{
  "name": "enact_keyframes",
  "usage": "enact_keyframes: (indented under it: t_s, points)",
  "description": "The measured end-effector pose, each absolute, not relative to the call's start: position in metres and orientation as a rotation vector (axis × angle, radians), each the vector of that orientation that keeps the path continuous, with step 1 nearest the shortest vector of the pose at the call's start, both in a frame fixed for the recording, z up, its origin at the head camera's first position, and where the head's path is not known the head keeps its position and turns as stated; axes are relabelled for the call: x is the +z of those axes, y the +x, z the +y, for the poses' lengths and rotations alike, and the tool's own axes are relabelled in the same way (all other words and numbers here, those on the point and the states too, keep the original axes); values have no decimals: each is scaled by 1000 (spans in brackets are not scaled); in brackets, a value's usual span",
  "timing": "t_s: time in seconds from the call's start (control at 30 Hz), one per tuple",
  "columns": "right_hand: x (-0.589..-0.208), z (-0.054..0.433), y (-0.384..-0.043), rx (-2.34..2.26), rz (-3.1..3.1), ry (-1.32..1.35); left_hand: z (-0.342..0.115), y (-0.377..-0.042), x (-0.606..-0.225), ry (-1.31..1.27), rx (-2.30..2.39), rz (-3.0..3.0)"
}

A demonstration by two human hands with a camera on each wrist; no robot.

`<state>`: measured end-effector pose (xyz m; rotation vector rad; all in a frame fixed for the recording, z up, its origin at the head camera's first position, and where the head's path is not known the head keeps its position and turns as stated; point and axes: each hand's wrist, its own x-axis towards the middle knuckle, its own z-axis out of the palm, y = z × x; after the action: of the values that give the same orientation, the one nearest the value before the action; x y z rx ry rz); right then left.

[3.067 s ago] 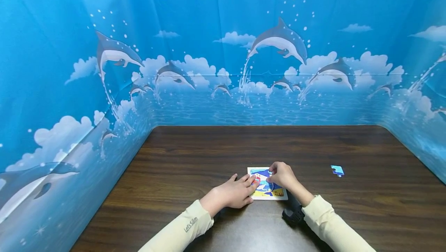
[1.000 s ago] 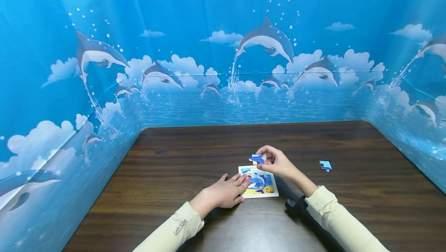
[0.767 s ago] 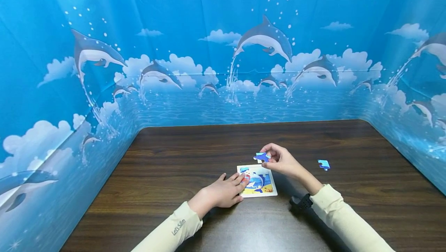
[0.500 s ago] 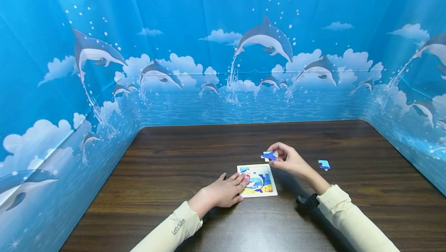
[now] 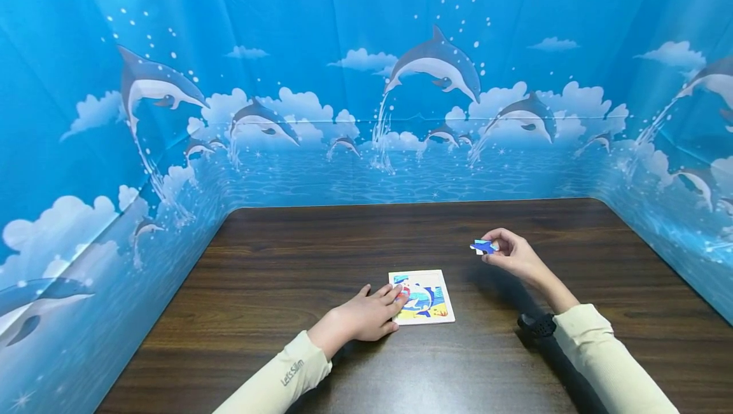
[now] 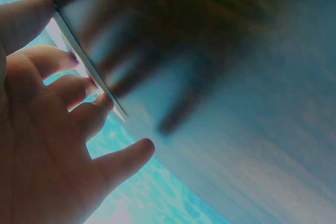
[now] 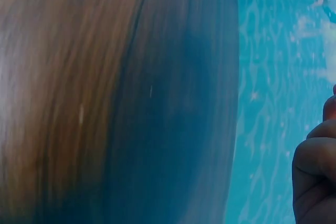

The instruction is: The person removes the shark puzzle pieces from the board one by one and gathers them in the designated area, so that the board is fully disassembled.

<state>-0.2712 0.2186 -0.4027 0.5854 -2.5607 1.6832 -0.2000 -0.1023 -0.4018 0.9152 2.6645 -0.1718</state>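
Blue sheet backdrop printed with grey dolphins and white clouds (image 5: 57, 147): beginning at far left, running behind the dark brown wood-grain table (image 5: 321, 248) and round to the right; apparently a screen.

Cream sleeve with dark lettering (image 5: 280, 372): entering from the lower edge.

Left hand (image 5: 369, 315): palm down, fingers spread and mostly extended, tips on the left part of the board listed next; nothing gripped. Probably a steadying touch, against sliding.

Square, flat, pale-rimmed board with a blue-and-yellow dolphin picture (image 5: 429, 278): lying flat on the table, turned to face the wearer; pale, unprinted-looking strip toward the top.

Blue jigsaw piece with white and pale-blue patches (image 5: 482, 247): off the board, well apart to its upper right, apparently raised above the table.

Right hand (image 5: 518, 258): thumb and fingers curled, closed down to a pinch on the right side of the piece. Held so, likely, to leave the printed face uncovered.

Black wrist-worn device (image 5: 536, 325): below the right wrist, presumably a camera.

Plain cream sleeve (image 5: 615, 360): at lower right, cuff turned back.
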Motion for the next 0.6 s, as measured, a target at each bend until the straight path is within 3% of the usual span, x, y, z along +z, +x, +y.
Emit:
enact_keyframes:
  t_s: [0.6]
  points:
    - [-413, 243, -273, 1566, -2587, 507, -103, -199, -402, 923, -157, 2657]
